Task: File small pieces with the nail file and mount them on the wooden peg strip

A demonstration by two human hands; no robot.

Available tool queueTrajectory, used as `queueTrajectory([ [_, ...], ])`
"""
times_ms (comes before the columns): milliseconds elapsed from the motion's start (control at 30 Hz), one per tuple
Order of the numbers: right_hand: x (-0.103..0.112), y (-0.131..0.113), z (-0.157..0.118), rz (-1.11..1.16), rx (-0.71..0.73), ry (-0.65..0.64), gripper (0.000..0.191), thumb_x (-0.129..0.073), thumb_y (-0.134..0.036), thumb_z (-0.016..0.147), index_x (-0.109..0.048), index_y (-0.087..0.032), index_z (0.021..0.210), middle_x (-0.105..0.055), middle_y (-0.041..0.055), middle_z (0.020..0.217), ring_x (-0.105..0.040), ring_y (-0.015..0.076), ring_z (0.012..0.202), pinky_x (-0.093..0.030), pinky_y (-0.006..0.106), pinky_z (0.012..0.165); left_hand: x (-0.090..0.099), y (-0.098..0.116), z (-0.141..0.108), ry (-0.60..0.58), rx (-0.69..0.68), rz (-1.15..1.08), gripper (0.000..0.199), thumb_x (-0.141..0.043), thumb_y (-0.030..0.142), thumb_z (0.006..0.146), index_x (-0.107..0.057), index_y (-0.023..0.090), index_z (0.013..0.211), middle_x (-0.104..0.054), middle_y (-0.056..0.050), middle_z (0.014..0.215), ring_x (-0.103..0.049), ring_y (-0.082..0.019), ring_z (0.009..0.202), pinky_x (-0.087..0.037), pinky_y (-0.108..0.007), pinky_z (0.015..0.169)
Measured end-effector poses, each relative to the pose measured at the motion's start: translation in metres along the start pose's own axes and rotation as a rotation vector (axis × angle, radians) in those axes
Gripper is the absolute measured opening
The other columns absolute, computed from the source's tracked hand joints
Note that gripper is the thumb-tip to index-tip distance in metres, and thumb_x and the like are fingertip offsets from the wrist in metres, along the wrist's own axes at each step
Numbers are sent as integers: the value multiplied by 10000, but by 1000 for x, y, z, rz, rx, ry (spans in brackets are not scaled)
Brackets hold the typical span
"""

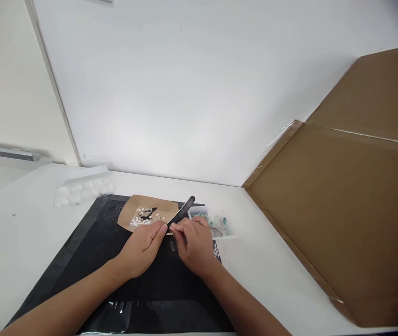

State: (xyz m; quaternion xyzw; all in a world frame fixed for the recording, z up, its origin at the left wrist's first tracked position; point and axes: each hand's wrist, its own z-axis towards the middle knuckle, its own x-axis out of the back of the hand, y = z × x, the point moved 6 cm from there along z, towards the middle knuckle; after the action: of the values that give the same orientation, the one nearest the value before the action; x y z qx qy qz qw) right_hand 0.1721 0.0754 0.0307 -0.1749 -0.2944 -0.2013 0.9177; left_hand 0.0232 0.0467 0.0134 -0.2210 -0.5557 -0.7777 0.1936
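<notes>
Head view: black strip between two hands

A curved, round-ended black strip (187,207) slants above the mat, its lower end gripped by the left hand (145,247). The right hand (197,242) has thumb and finger pinched together at that end; what they pinch is too small to tell. It partly covers a box of translucent packets (224,226). Behind the left hand, a brown paper tray (125,217) holds white bits (139,221) and thin black scraps (152,212). Beneath lies a glossy-edged black mat (143,289); corrugated-looking cardboard (342,200) stands right.
</notes>
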Motion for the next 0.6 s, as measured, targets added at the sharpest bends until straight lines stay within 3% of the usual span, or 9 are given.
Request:
queueTrajectory([
  [200,13,31,3,-22,-158,105,86,-552,-196,1050,-591,-208,975,-707,-16,750,-650,148,649,-392,378,853,2,3,-2,-5,-13,8,446,-313,447,1107,-472,216,761,-564,16,710,-520,-170,668,-365,-305,676],
  [467,-1,-2,0,-31,48,-37,132,-533,-199,1058,-571,-223,934,-708,-10,747,-657,157,682,-390,360,817,0,-1,1,-4,-17,24,450,-311,451,1111,-471,218,761,-542,21,693,-512,-170,655,-353,-308,668],
  [600,12,25,4,-70,-144,65,132,-532,-231,1064,-606,-218,956,-726,-5,780,-673,164,691,-393,378,865,0,-1,1,-9,-22,46,432,-314,441,1112,-467,220,775,-547,20,709,-521,-174,669,-353,-311,678],
])
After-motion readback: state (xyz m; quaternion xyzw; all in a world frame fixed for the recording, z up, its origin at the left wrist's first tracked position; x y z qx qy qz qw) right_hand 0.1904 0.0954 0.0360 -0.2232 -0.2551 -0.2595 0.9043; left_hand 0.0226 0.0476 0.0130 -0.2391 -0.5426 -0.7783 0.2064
